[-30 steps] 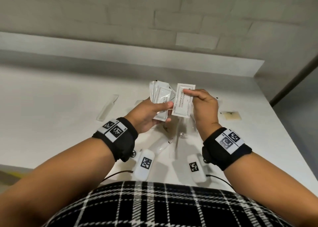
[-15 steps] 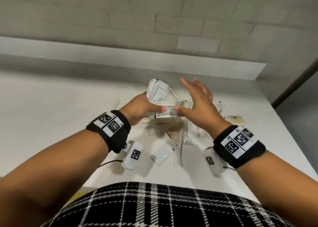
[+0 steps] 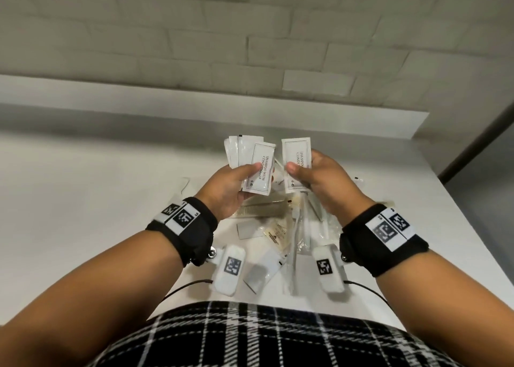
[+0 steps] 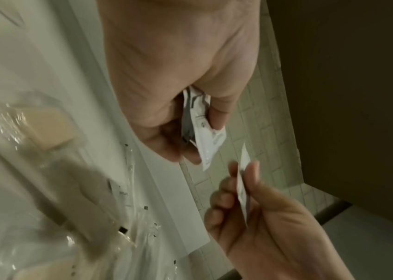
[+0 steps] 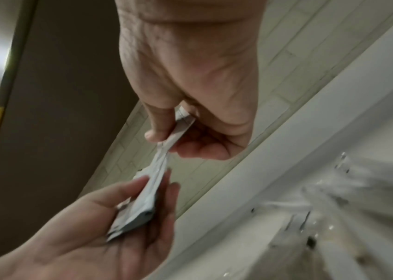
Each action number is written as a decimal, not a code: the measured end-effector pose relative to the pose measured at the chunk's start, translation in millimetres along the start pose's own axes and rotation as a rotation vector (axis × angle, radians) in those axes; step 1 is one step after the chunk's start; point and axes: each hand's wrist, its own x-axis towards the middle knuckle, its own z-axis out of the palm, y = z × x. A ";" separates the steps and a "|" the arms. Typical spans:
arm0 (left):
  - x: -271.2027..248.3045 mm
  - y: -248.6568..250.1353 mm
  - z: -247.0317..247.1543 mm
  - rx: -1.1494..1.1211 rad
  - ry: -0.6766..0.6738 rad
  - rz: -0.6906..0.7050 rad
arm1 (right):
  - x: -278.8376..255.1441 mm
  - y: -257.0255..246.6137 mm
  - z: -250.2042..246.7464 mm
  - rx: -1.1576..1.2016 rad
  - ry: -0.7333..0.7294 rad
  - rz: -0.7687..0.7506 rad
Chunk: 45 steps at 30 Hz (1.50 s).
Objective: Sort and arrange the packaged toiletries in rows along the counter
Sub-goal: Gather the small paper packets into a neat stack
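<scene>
My left hand point(image 3: 232, 190) holds a fanned stack of white shampoo-with-conditioner sachets point(image 3: 247, 155) above the counter, thumb across the front one. My right hand point(image 3: 319, 179) pinches a single matching sachet point(image 3: 294, 151) upright just right of the stack, a small gap apart. The left wrist view shows the left hand point(image 4: 178, 85) gripping the stack point(image 4: 206, 140), with the right hand point(image 4: 257, 212) and its sachet point(image 4: 242, 186) below. In the right wrist view, the right hand point(image 5: 190, 85) pinches its sachet point(image 5: 166, 149), whose far end reaches the stack point(image 5: 137, 204) in the left hand point(image 5: 109, 236).
On the white counter point(image 3: 97, 200) under my hands lies a loose pile of packaged toiletries: a wrapped comb point(image 3: 264, 209), a beige sachet point(image 3: 278, 233), a white sachet point(image 3: 264, 266) and clear-wrapped items point(image 3: 308, 227). A raised ledge point(image 3: 194, 113) and a tiled wall stand behind.
Half a second ago my right hand was lower, fingers spread, at a sachet by the left thumb. Now it is raised and pinches a sachet upright beside the stack.
</scene>
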 end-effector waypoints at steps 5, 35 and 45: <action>-1.3 -4.2 13.4 0.035 -0.071 0.034 | 1.1 5.5 24.7 0.081 0.047 0.003; 13.5 6.8 -10.7 0.090 0.211 0.249 | -0.6 -10.4 -11.9 -0.030 -0.021 0.024; -1.5 -9.2 9.1 0.092 -0.114 0.065 | 18.9 -15.7 7.5 0.169 0.014 0.026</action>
